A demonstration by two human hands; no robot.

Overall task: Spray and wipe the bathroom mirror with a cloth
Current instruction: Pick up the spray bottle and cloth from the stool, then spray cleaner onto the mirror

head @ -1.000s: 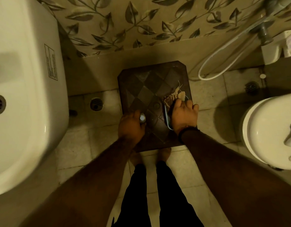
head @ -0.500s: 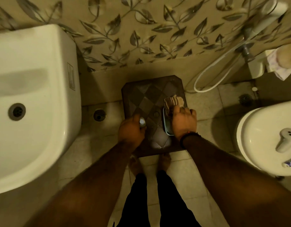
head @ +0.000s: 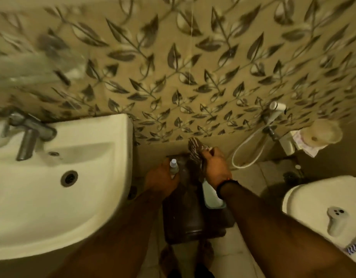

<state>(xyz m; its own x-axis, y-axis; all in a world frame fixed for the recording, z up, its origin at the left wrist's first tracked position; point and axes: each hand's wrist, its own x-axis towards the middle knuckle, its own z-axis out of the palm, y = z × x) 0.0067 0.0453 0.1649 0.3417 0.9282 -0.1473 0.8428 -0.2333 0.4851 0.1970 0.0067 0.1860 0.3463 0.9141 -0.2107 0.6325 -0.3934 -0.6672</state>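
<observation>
Dark stool (head: 193, 217) stands on tiled floor between sink (head: 58, 189) at left and toilet (head: 323, 209) at right. Left hand (head: 161, 180) grips spray bottle (head: 173, 167); right hand (head: 216, 167) clutches patterned cloth (head: 196, 150). Mirror (head: 212, 195) lies on stool, partly hidden; frame blurred.

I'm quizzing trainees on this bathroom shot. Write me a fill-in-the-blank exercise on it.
1. The left hand holds a small spray ____.
2. The right hand grips a striped ____.
3. The sink is on the person's ____ side.
4. Both hands are above a dark ____ on the floor.

Missing words: bottle; cloth; left; stool.
</observation>
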